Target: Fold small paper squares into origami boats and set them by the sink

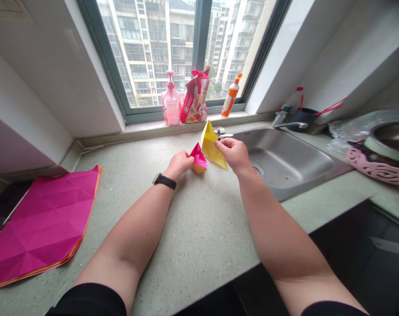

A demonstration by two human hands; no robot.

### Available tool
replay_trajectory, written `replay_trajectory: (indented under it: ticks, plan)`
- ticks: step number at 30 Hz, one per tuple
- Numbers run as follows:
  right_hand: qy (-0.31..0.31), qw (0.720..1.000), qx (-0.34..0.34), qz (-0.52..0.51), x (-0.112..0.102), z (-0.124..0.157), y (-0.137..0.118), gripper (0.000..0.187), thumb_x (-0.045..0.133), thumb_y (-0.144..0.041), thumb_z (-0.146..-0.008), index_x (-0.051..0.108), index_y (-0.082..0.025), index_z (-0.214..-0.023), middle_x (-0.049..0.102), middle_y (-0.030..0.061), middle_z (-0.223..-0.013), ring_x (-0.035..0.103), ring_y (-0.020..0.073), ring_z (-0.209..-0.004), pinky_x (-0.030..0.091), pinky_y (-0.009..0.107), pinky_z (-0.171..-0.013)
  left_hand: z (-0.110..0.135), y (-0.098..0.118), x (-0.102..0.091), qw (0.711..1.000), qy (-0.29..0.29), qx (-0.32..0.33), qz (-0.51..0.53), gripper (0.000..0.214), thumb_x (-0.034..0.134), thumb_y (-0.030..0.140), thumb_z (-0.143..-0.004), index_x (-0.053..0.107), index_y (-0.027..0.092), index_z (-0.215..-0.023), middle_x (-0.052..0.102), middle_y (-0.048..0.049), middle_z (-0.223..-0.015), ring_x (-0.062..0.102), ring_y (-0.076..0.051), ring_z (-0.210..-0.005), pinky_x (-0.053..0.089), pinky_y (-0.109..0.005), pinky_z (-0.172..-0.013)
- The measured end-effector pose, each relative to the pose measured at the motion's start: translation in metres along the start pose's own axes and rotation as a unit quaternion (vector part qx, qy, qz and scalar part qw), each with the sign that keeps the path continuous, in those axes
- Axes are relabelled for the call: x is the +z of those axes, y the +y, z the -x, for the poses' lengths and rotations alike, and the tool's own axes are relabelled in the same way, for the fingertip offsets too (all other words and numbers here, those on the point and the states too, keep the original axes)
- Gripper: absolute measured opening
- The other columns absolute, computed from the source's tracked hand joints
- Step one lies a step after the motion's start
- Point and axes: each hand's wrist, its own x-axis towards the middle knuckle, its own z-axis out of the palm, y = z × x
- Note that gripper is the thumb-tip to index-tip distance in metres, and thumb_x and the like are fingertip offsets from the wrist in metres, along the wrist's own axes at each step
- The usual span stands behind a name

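Above the speckled green countertop (202,210), my left hand (179,164) holds a small folded pink paper piece (198,158) with a yellow-orange underside. My right hand (232,154) pinches a pointed yellow folded paper (210,147) between fingers and thumb. The yellow paper's tip points up toward the window. The pink and yellow pieces touch or overlap, and I cannot tell whether they are one folded model. A black wristwatch (164,181) sits on my left wrist.
A large creased pink paper sheet (44,224) lies at the counter's left. A stainless steel sink (285,160) with a faucet (289,124) lies right of my hands. A pink soap pump bottle (171,101), red bag (195,97) and orange bottle (230,96) stand on the windowsill.
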Motion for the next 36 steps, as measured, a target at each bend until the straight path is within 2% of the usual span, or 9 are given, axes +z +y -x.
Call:
replay_trajectory:
  ticks: [3,8,12,14,16,19,21,27,36]
  plan:
    - [-0.015,0.995,0.035,-0.093,-0.001,-0.001,0.002,0.049,0.078,-0.072,-0.079,0.067,-0.024,-0.075,0.065,0.0006,-0.068,0.057,0.0189,-0.065,0.042,0.033,-0.063,0.011,0.006,-0.01,0.999,-0.01,-0.012,-0.038,0.006,0.067,0.023,-0.085,0.071,0.019,-0.081,0.075,-0.007,-0.077,0.069,-0.024,-0.075,0.044,-0.031,-0.067]
    - [-0.07,0.966,0.077,-0.236,0.004,-0.003,0.001,0.057,0.088,-0.076,-0.069,0.061,-0.025,-0.072,0.063,-0.0005,-0.067,0.056,0.0166,-0.063,0.044,0.031,-0.061,0.044,0.023,-0.046,0.995,0.029,-0.003,-0.092,0.025,0.065,0.025,-0.089,0.059,0.022,-0.064,0.063,-0.0028,-0.066,0.056,-0.02,-0.067,0.033,-0.033,-0.063]
    - [-0.171,0.927,0.098,-0.317,0.026,0.014,-0.013,0.057,0.091,-0.076,-0.07,0.065,-0.026,-0.081,0.066,0.0003,-0.072,0.062,0.0197,-0.07,0.048,0.033,-0.064,0.089,0.025,-0.09,0.983,0.104,0.026,-0.152,0.037,0.061,0.03,-0.092,0.048,0.023,-0.059,0.052,-0.0003,-0.06,0.045,-0.017,-0.062,0.024,-0.036,-0.062]
    - [-0.232,0.91,0.106,-0.327,0.042,0.031,-0.023,0.057,0.091,-0.076,-0.071,0.065,-0.027,-0.082,0.064,-0.0002,-0.071,0.061,0.0194,-0.07,0.045,0.032,-0.062,0.118,0.019,-0.109,0.973,0.137,0.037,-0.183,0.039,0.059,0.033,-0.093,0.044,0.023,-0.058,0.047,0.0009,-0.057,0.042,-0.017,-0.059,0.021,-0.037,-0.062]
    - [-0.296,0.89,0.111,-0.329,0.058,0.051,-0.034,0.057,0.093,-0.075,-0.07,0.066,-0.026,-0.081,0.063,-0.0008,-0.07,0.058,0.0175,-0.067,0.041,0.03,-0.06,0.148,0.009,-0.121,0.969,0.157,0.018,-0.191,0.039,0.057,0.034,-0.093,0.044,0.023,-0.058,0.046,0.0011,-0.055,0.042,-0.016,-0.057,0.02,-0.037,-0.062]
    - [-0.393,0.844,0.129,-0.341,0.075,0.08,-0.047,0.057,0.091,-0.076,-0.072,0.067,-0.025,-0.083,0.066,-0.0001,-0.076,0.057,0.0167,-0.067,0.04,0.03,-0.06,0.182,-0.008,-0.126,0.97,0.156,-0.012,-0.185,0.035,0.057,0.033,-0.09,0.048,0.022,-0.058,0.05,0.0008,-0.056,0.046,-0.016,-0.059,0.021,-0.036,-0.062]
    - [-0.426,0.826,0.143,-0.341,0.08,0.093,-0.051,0.056,0.09,-0.074,-0.074,0.067,-0.025,-0.084,0.068,0.0002,-0.079,0.058,0.0167,-0.069,0.041,0.03,-0.062,0.194,-0.019,-0.124,0.972,0.158,-0.028,-0.171,0.034,0.057,0.033,-0.089,0.048,0.022,-0.058,0.05,0.001,-0.056,0.046,-0.016,-0.06,0.021,-0.036,-0.062]
    - [-0.437,0.841,0.131,-0.291,0.08,0.098,-0.053,0.053,0.089,-0.069,-0.076,0.062,-0.023,-0.08,0.065,-0.0007,-0.077,0.054,0.0144,-0.067,0.041,0.03,-0.063,0.196,-0.035,-0.123,0.974,0.166,-0.039,-0.15,0.039,0.058,0.033,-0.092,0.046,0.022,-0.056,0.05,0.0003,-0.056,0.045,-0.016,-0.06,0.024,-0.035,-0.062]
    - [-0.436,0.855,0.109,-0.261,0.08,0.105,-0.057,0.058,0.085,-0.075,-0.075,0.059,-0.024,-0.079,0.065,-0.0008,-0.076,0.056,0.0152,-0.068,0.043,0.03,-0.065,0.2,-0.027,-0.12,0.972,0.154,-0.035,-0.172,0.038,0.06,0.033,-0.096,0.059,0.022,-0.059,0.059,-0.0028,-0.06,0.046,-0.017,-0.06,0.025,-0.036,-0.062]
